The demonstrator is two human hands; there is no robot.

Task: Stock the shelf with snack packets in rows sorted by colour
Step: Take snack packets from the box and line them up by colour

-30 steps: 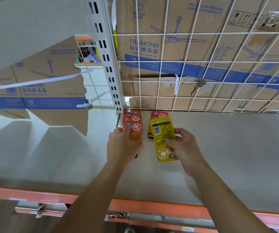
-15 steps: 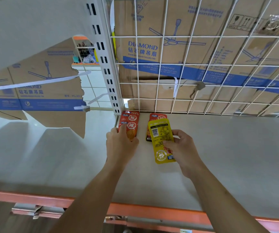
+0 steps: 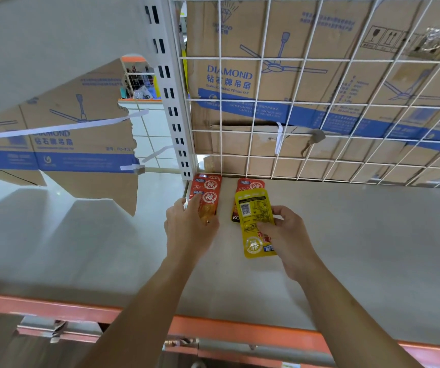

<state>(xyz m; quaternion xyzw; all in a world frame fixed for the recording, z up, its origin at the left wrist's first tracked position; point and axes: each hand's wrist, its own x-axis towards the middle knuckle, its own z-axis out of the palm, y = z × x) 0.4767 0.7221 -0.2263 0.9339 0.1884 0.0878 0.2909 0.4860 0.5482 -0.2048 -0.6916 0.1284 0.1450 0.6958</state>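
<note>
On the shelf (image 3: 346, 235), my right hand (image 3: 285, 235) pinches the seemingly light, floppy yellow packet (image 3: 253, 216) mid-body; my left hand (image 3: 187, 229) holds a red packet (image 3: 208, 205).

Store shelving bay w/ wire back, boxes stacked behind.
Pale grey shelf (image 3: 372, 248) had an orange front edge (image 3: 240, 332); a white wire grid (image 3: 262, 58) stood at its back, w/ a slotted white upright (image 3: 171, 102) at the grid's left. Brown cardboard boxes (image 3: 306, 83) w/ blue ceiling-fan print sat behind the grid. Torn cardboard sheet (image 3: 80, 134) hung at left, white tiled wall (image 3: 149, 136) showing past it. Light was soft, even.
</note>
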